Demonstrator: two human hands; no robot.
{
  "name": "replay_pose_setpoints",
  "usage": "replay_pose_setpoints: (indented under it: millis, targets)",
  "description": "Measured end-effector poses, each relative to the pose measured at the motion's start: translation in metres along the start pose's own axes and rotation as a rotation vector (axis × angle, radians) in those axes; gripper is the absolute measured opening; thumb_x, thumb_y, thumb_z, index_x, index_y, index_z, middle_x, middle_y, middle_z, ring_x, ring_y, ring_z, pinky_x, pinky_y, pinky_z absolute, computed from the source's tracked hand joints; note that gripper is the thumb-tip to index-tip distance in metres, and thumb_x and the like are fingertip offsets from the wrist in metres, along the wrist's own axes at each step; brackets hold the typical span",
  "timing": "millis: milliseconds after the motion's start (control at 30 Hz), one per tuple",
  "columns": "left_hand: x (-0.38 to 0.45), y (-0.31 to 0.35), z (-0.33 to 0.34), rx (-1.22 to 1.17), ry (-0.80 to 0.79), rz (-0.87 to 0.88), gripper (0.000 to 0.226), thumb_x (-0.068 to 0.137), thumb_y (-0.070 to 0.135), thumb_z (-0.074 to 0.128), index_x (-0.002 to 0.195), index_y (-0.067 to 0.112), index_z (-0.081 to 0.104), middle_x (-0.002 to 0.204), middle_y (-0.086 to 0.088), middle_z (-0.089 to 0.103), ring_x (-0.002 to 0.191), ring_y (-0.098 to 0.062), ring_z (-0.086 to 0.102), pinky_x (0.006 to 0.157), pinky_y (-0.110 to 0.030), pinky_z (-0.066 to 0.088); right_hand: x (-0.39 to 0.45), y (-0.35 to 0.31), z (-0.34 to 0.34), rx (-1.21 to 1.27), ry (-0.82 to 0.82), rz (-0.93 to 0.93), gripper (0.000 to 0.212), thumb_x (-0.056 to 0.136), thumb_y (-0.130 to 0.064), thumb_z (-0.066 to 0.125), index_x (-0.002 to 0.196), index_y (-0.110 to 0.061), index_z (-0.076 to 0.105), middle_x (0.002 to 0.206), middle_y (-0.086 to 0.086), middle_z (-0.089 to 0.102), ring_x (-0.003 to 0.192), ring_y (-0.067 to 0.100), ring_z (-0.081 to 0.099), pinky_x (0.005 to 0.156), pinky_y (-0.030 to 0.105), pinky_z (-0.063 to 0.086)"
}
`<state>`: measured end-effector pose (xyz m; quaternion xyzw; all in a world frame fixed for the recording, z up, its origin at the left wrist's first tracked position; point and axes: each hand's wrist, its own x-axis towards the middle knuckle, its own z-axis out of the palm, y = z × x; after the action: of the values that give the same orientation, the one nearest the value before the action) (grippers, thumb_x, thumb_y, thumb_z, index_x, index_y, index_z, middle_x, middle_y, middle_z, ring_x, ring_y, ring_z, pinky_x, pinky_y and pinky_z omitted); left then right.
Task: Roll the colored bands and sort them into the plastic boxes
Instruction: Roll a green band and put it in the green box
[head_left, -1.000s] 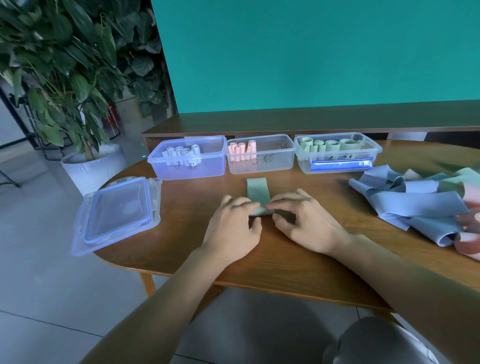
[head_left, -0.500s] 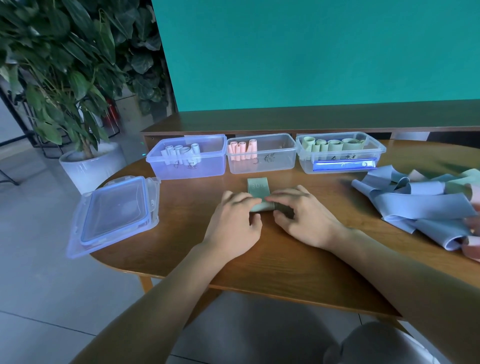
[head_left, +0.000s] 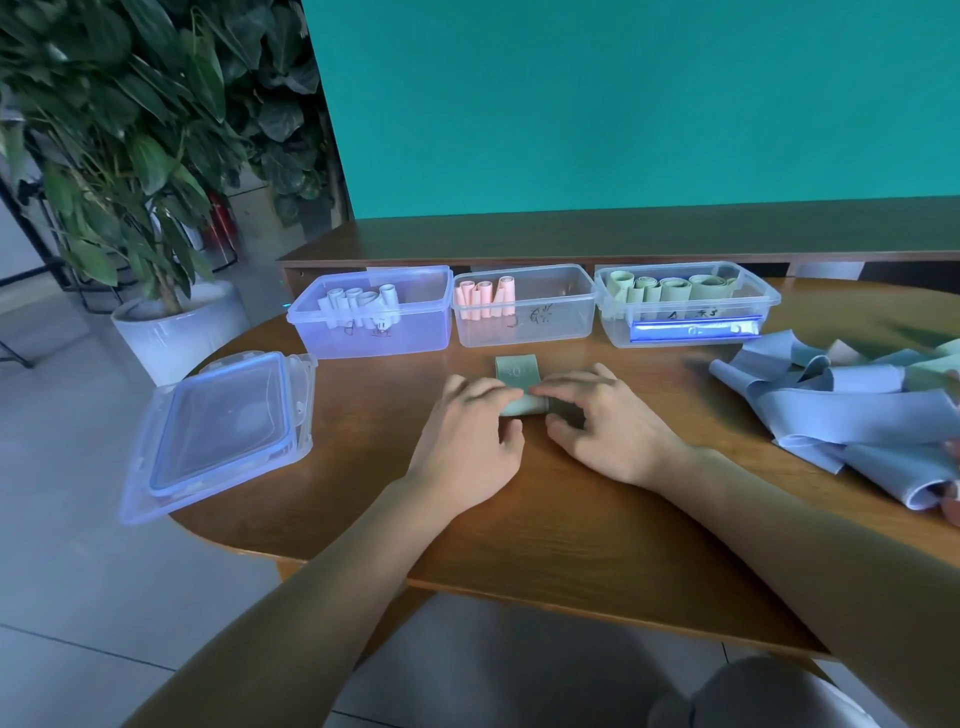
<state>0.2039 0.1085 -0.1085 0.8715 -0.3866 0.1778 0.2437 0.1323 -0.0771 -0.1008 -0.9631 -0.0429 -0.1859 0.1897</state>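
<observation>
Rolling a green band (head_left: 517, 382) on the desk (head_left: 519, 519), midway between the two hands and just in front of the middle box (head_left: 524, 306). Left hand (head_left: 470, 441) curling its fingers over the roll's left end, right hand (head_left: 605, 423) curling over the right end: both grips closing on the band, thumbs tucked behind the roll. Short flat tail lying ahead toward the boxes, so probably nearing the end of this roll.

Doing it well, by judgement: keeping even pressure from both sides so the roll is not coning; pushing forward with the fingertips while holding the edges lined up; keeping the tail flat and straight against the desk; pinching the finished roll firmly before lifting, since springy bands are likely to unwind. Sending it afterward to the right box (head_left: 685, 306), already holding green rolls; pink rolls sitting in the middle box, pale blue-white rolls in the left box (head_left: 371, 312).

Hard to make out: the roll itself, mostly covered by fingers, so its tightness cannot be told. Print on the band's tail too faint to read; handwritten marks on the box fronts likewise unreadable. Pile of unrolled bands (head_left: 841, 410) at the right running off the frame edge, count unknowable. Loose lid (head_left: 223, 436) lying at the desk's left edge, partly overhanging. Potted plant (head_left: 130, 156) standing on the floor beyond.
</observation>
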Motion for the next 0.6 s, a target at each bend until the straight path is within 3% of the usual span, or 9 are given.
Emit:
replay_pose_setpoints:
  millis: [133, 233, 433, 600]
  targets:
    - [0.008, -0.003, 0.003, 0.046, -0.051, -0.026, 0.044, 0.095, 0.029, 0.054, 0.138, 0.021, 0.059, 0.136, 0.004, 0.059, 0.121, -0.023, 0.042, 0.101, -0.041, 0.046, 0.002, 0.001, 0.002, 0.015, 0.059, -0.042, 0.038, 0.094, -0.022, 0.058, 0.131, -0.022, 0.066, 0.134, -0.005, 0.063, 0.117, 0.019, 0.050, 0.100, 0.039, 0.047]
    - [0.013, -0.005, 0.004, 0.047, -0.051, -0.025, 0.044, 0.095, 0.028, 0.053, 0.138, 0.019, 0.058, 0.136, 0.002, 0.060, 0.122, -0.024, 0.041, 0.102, -0.042, 0.044, 0.005, 0.004, 0.003, 0.015, 0.042, -0.027, 0.039, 0.094, -0.024, 0.059, 0.133, -0.025, 0.064, 0.136, -0.007, 0.061, 0.119, 0.018, 0.049, 0.103, 0.042, 0.045]
    - [0.015, -0.005, 0.006, -0.027, 0.099, 0.037, 0.031, 0.090, 0.019, 0.063, 0.120, 0.015, 0.071, 0.116, 0.001, 0.068, 0.110, -0.021, 0.048, 0.095, -0.033, 0.049, 0.014, 0.009, 0.003, 0.024, 0.004, 0.026, 0.046, 0.093, -0.025, 0.056, 0.138, -0.028, 0.059, 0.140, -0.007, 0.059, 0.122, 0.020, 0.046, 0.105, 0.047, 0.043]
    - [0.020, -0.006, 0.006, -0.004, 0.035, -0.002, 0.039, 0.093, 0.021, 0.059, 0.131, 0.019, 0.065, 0.127, 0.004, 0.064, 0.116, -0.021, 0.045, 0.099, -0.035, 0.047, 0.019, 0.008, 0.003, 0.004, 0.007, 0.014, 0.047, 0.094, -0.023, 0.054, 0.141, -0.025, 0.058, 0.142, -0.004, 0.058, 0.123, 0.020, 0.045, 0.104, 0.046, 0.044]
